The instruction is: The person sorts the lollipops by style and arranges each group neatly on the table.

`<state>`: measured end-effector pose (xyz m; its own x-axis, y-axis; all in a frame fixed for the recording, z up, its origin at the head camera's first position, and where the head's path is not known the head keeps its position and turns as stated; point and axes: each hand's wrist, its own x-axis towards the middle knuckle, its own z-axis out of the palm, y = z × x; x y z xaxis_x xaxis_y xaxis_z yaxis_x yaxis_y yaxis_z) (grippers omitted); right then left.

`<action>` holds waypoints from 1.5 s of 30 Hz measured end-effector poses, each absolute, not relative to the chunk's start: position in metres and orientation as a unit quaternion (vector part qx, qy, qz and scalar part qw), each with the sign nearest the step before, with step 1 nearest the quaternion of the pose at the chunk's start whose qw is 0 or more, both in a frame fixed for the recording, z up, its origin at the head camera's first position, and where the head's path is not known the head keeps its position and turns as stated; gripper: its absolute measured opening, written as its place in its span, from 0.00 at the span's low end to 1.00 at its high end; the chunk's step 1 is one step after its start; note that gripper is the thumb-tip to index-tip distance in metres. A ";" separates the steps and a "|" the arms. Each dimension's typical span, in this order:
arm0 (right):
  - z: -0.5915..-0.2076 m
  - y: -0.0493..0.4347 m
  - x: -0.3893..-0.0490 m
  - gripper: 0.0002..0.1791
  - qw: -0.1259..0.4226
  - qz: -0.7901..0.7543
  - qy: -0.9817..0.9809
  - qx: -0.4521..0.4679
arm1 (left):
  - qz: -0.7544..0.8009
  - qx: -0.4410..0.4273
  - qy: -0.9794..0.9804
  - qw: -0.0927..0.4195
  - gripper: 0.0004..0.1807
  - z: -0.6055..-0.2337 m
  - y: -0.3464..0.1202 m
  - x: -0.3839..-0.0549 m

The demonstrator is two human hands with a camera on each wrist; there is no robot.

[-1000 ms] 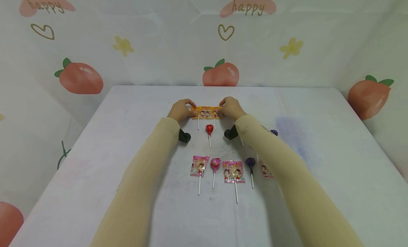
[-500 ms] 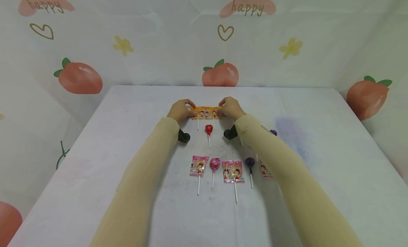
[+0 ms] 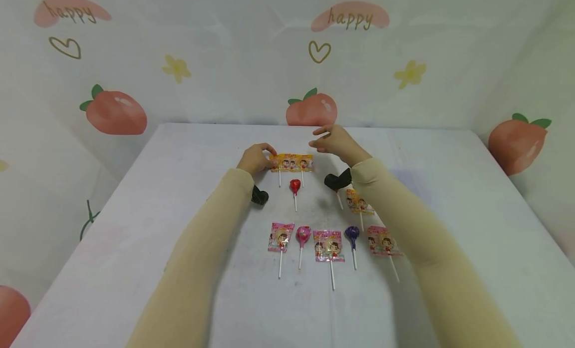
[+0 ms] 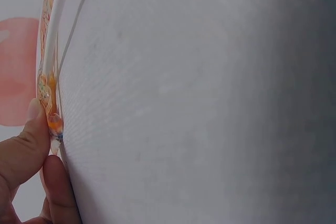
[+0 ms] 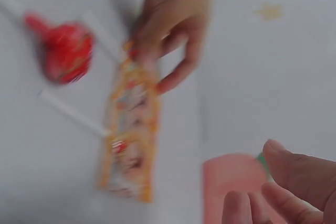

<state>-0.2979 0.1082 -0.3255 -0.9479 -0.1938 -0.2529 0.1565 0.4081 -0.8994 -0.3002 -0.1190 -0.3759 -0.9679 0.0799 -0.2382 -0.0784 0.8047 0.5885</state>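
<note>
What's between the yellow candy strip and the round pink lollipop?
A red lollipop lies between the yellow candy strip and the round pink lollipop, as the head view shows.

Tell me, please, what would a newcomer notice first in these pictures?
Probably the left hand, gripping the left end of the orange lollipop packet, and the right hand, hovering apart from it. Next, perhaps, the red lollipop below the packet in the head view, and the middle printed peach on the backdrop.

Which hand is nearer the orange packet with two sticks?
Left. The left hand pinches the left end of the orange packet; the right hand hovers off beyond its right end, not touching it.
</note>
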 end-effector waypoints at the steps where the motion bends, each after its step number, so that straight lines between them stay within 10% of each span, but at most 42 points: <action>1: -0.320 0.111 -0.296 0.27 0.159 -0.554 0.817 -0.017 | 0.312 0.002 0.942 0.126 0.20 -0.376 -0.119 -0.300; 25: -0.285 0.202 -0.234 0.25 0.029 -0.545 0.824 -0.152 | 0.312 -0.008 0.941 0.128 0.19 -0.374 -0.118 -0.295; 45: -0.359 0.247 -0.218 0.30 0.125 -0.459 0.865 -0.159 | 0.314 -0.008 0.941 0.129 0.19 -0.378 -0.119 -0.300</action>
